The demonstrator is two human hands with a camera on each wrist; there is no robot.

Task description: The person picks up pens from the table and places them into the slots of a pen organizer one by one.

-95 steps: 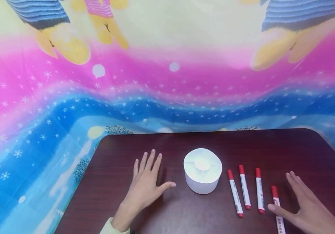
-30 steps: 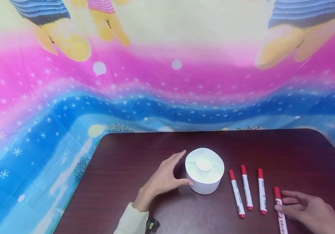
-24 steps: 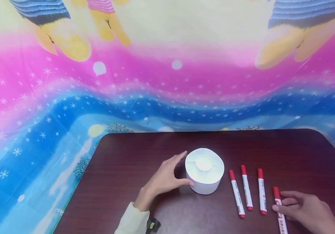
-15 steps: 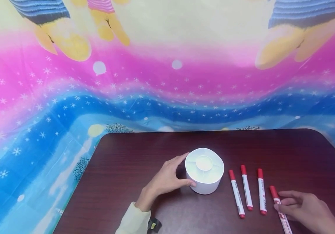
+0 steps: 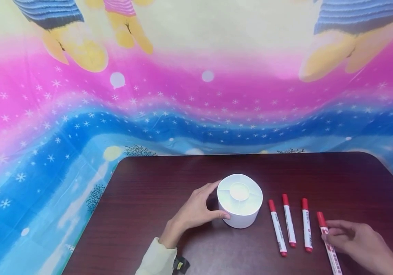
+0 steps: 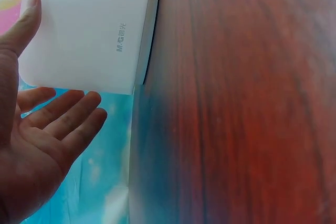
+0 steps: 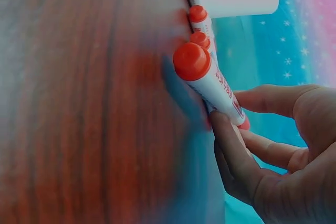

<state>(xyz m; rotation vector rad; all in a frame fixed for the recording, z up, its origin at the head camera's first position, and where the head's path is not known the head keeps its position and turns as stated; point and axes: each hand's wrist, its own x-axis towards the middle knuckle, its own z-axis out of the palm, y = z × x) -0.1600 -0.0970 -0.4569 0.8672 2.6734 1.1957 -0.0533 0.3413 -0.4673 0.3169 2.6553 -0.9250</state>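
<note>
A white round pen holder (image 5: 241, 219) with inner compartments stands on the table. My left hand (image 5: 193, 208) holds its left side, thumb at the front and fingertips at the back. In the left wrist view, the thumb lies along the holder's (image 6: 84, 35) wall and the fingertips touch its far side. My right hand (image 5: 359, 240) pinches a red-capped white whiteboard marker (image 5: 330, 248) between thumb and fingers. Seen from the right wrist, that marker (image 7: 215, 87) tilts, its red end raised towards the camera. Its lower end leaves the head view.
Between the holder and my right hand lie three similar markers, a left one (image 5: 277, 229), a middle one (image 5: 289, 225) and a right one (image 5: 307, 225). The dark brown table (image 5: 169, 168) has rounded back corners. A colourful cloth (image 5: 189, 95) hangs behind it.
My left hand has come from flat on the table to the pen holder and taken hold of it. My right hand has closed on the rightmost marker, which has turned slightly and shifted up.
</note>
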